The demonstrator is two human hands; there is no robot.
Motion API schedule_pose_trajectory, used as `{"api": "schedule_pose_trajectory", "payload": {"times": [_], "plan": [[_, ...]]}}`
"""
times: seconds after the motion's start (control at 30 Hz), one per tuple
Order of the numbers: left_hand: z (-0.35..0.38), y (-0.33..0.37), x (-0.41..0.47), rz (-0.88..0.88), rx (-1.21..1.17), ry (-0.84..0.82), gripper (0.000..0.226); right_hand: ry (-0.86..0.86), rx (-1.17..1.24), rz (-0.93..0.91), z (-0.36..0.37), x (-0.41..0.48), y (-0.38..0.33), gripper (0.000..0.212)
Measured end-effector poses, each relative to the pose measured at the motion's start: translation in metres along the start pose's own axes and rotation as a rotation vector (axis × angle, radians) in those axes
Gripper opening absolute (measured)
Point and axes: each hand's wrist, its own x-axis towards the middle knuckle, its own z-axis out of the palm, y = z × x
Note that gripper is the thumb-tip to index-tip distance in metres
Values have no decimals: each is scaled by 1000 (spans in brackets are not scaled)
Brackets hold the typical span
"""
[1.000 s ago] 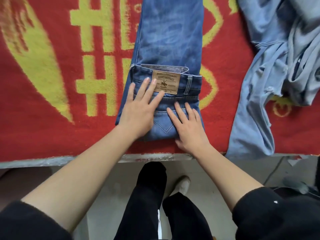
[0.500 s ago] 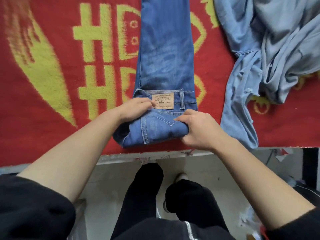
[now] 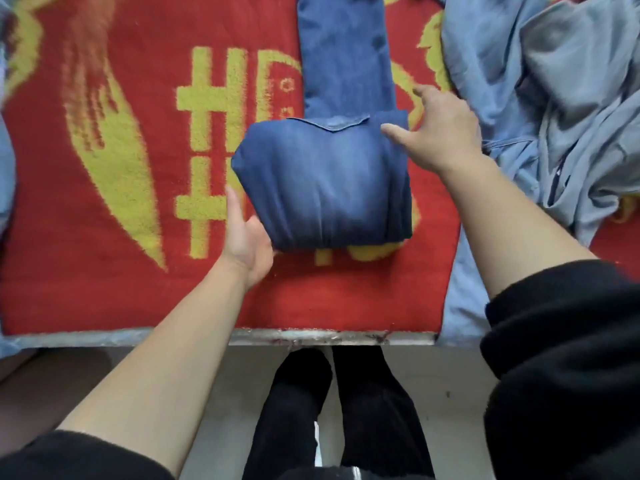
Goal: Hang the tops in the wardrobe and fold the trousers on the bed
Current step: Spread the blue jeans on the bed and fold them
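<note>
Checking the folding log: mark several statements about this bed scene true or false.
1. The jeans lie on a red blanket. True.
2. The left hand holds a hanger. False: it touches the near left corner of the jeans' folded part.
3. Pale blue clothes lie right of the jeans. True.
4. The jeans are fully folded. False: a length lies flat beyond the fold.

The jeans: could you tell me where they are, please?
Head view, centre: the jeans lie on the red blanket, between left hand and right hand, left of pale clothes.
</note>
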Motion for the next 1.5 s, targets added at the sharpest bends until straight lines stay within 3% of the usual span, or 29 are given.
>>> {"api": "schedule_pose_trajectory", "payload": {"times": [0.07, 0.13, 0.23, 0.3, 0.37, 0.47, 0.63, 0.77, 0.87, 1.03, 1.13, 1.3, 1.5], "plan": [[10, -1, 16, 4, 96, 29, 92, -57, -22, -11, 23, -3, 1, 74], [21, -8, 28, -43, 303, 198, 103, -37, -87, -151, 47, -30, 2, 73], [19, -26, 44, 3, 609, 382, 83, -32, -181, -353, 82, -79, 14, 74], [21, -30, 50, 74, 696, 411, 69, -129, -169, -353, 101, -97, 33, 78], [26, -31, 50, 135, 744, 429, 53, -150, -6, -320, 114, -102, 50, 79], [36, -37, 45, 274, 774, 438, 35, -29, 143, -292, 125, -107, 61, 72], [54, -35, 50, 385, 902, 412, 26, 86, 47, -292, 135, -128, 76, 57], [58, -15, 80, 178, 1032, 375, 52, -51, -89, -188, 131, -128, 65, 83], [53, -2, 94, 49, 1041, 370, 55, -102, -314, -158, 122, -111, 44, 107], [48, 5, 86, 46, 692, 255, 56, -136, -370, -270, 110, -84, 37, 108], [40, -1, 70, -1, 713, 165, 51, -257, -356, -295, 102, -83, 46, 102], [32, -37, 32, -245, 750, 243, 51, -382, -372, -320, 88, -99, 49, 87], [28, -41, -4, -577, 994, 80, 70, -452, -403, -409, 62, -118, 46, 30]]}}
